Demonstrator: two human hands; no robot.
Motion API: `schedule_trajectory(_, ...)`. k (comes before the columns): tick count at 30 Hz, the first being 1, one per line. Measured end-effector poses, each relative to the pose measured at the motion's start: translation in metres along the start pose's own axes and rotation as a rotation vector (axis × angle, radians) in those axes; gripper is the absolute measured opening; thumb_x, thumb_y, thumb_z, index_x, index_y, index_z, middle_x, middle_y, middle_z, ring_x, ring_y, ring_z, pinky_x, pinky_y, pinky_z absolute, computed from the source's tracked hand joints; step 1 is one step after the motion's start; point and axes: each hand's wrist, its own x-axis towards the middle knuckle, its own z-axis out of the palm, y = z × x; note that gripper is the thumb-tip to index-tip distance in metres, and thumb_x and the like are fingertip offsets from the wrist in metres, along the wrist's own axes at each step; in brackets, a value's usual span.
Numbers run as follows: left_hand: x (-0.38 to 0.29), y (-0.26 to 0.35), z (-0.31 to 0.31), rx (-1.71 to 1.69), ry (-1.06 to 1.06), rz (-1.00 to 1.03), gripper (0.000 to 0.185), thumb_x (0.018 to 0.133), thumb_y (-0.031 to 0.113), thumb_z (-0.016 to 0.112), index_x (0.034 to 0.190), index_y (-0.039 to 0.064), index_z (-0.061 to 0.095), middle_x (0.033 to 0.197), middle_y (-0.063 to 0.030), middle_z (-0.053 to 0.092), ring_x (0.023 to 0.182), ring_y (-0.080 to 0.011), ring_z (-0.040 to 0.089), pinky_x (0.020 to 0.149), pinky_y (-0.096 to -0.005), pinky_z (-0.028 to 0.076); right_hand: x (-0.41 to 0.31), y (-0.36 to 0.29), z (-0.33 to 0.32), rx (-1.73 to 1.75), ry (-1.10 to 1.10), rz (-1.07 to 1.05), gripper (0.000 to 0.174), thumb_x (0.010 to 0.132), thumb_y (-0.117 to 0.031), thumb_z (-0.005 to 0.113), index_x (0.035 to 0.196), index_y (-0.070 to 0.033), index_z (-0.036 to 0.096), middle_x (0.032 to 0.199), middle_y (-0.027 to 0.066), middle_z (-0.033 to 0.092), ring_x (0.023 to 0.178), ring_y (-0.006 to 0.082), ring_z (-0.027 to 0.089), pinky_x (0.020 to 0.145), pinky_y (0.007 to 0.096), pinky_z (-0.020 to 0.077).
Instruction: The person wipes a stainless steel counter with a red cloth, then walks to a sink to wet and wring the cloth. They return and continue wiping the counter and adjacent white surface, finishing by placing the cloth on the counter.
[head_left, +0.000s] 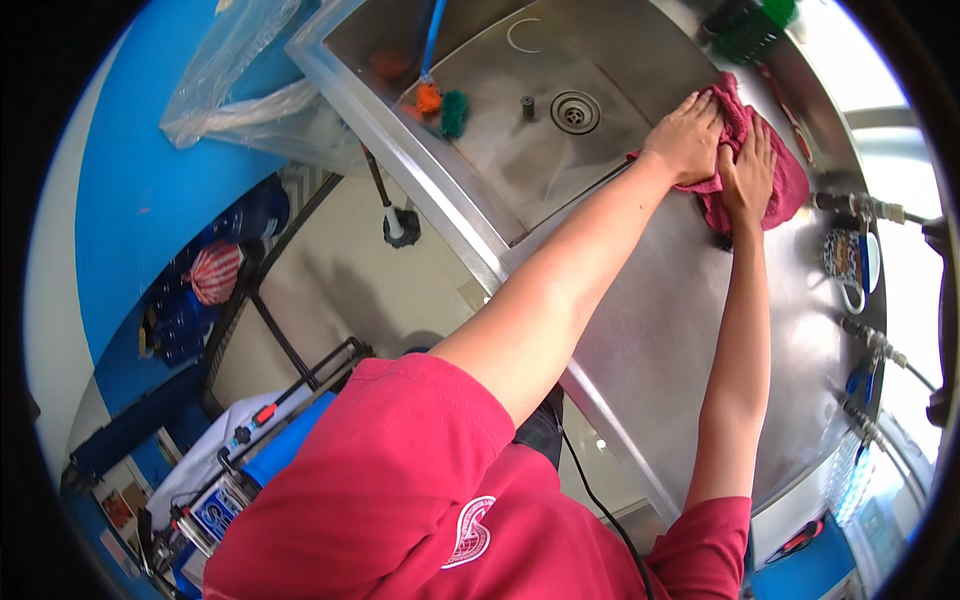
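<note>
A crumpled dark red cloth lies on the stainless steel countertop, just beside the sink basin. Both my hands press down on it, side by side. My left hand covers the cloth's basin side, its fingers pointing towards the far wall. Close by on the right, my right hand lies palm down with bunched fabric under it and its thumb towards the left hand. The part of the cloth under the palms is hidden. In the basin floor sits a round metal drain strainer.
A blue-handled brush and a green scrubber are in the basin. Along the back edge are a patterned mug, metal taps, a red-handled tool and a green container. Clear plastic sheeting hangs left.
</note>
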Motion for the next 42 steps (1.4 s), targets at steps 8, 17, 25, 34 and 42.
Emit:
schedule_trajectory(8,-0.031,0.011,-0.026,0.103,-0.136,0.364,0.055,0.092,0.032,0.051,0.131,-0.006,0.054,0.141,-0.0225,0.051,0.135,-0.0331,0.045,0.118,-0.0435,0.029,-0.111,-0.041,-0.032,-0.061,0.139,0.178,0.062,0.096,-0.035,0.047,0.145,0.002,0.038,0.154,0.0200,0.036,0.144,0.0345,0.030,0.118,0.0535,0.0208)
schedule_trajectory(17,-0.192,0.128,-0.097,-0.158,-0.485,0.535,0.067,0.095,0.041,0.051,0.141,-0.007,0.042,0.150,-0.0247,0.038,0.144,-0.0337,0.031,0.121,-0.0442,0.020,-0.356,-0.080,-0.137,0.021,-0.037,0.559,0.072,0.096,-0.036,0.051,0.152,0.000,0.024,0.158,0.0221,0.024,0.149,0.0355,0.018,0.121,0.0501,0.0097)
schedule_trajectory(25,-0.250,0.314,-0.036,-0.202,-0.559,0.537,0.077,0.095,0.046,0.049,0.145,-0.009,0.033,0.154,-0.0252,0.031,0.147,-0.0340,0.024,0.122,-0.0436,0.016,-0.489,0.052,-0.191,-0.120,0.047,0.833,0.065,0.099,-0.039,0.044,0.151,-0.002,0.029,0.159,0.0184,0.026,0.149,0.0330,0.020,0.121,0.0486,0.0119)
schedule_trajectory(34,-0.287,0.499,0.038,-0.390,-0.668,0.776,0.083,0.092,0.049,0.051,0.147,-0.009,0.029,0.156,-0.0258,0.025,0.148,-0.0349,0.020,0.122,-0.0438,0.014,-0.639,0.173,-0.262,-0.309,0.074,1.133,0.061,0.100,-0.034,0.043,0.153,-0.007,0.030,0.160,0.0141,0.026,0.148,0.0302,0.024,0.121,0.0484,0.0157)
schedule_trajectory(42,-0.291,0.517,0.049,-0.432,-0.623,0.757,0.079,0.091,0.046,0.055,0.147,-0.005,0.033,0.155,-0.0224,0.030,0.146,-0.0325,0.026,0.121,-0.0436,0.018,-0.646,0.197,-0.258,-0.422,0.145,1.154,0.061,0.099,-0.034,0.045,0.151,-0.006,0.031,0.158,0.0180,0.029,0.144,0.0338,0.030,0.119,0.0491,0.0183)
